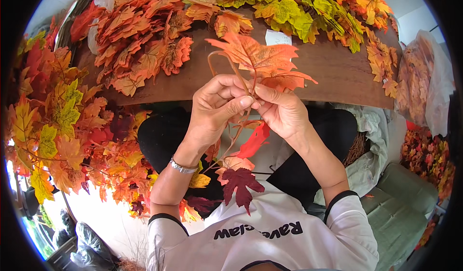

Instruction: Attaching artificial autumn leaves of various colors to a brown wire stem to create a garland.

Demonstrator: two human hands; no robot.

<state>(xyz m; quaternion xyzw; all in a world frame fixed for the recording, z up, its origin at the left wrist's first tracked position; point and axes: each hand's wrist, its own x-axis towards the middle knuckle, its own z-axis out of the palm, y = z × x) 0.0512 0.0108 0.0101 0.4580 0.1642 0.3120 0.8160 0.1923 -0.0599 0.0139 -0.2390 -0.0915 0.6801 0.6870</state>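
In front of my chest I hold an artificial maple leaf garland with a thin brown stem (237, 69). My left hand (212, 106) is closed, thumb and fingers pinching the stem, which loops up above the knuckles. My right hand (283, 111) is also closed, its fingertips meeting the left ones on the stem at the base of two orange maple leaves (260, 54). The exact joint is hidden by the fingers. Below the hands the garland hangs to my lap, with a red leaf (254, 141) and a dark maroon leaf (242, 186) on it.
Across the brown table (202, 85) lie stacks of orange leaves (135, 39), yellow-green leaves (294, 13) and a white paper slip (278, 38). Finished-looking leaf strands (62, 121) hang at the left. A plastic bag of leaves (419, 78) stands right, above a green seat (395, 213).
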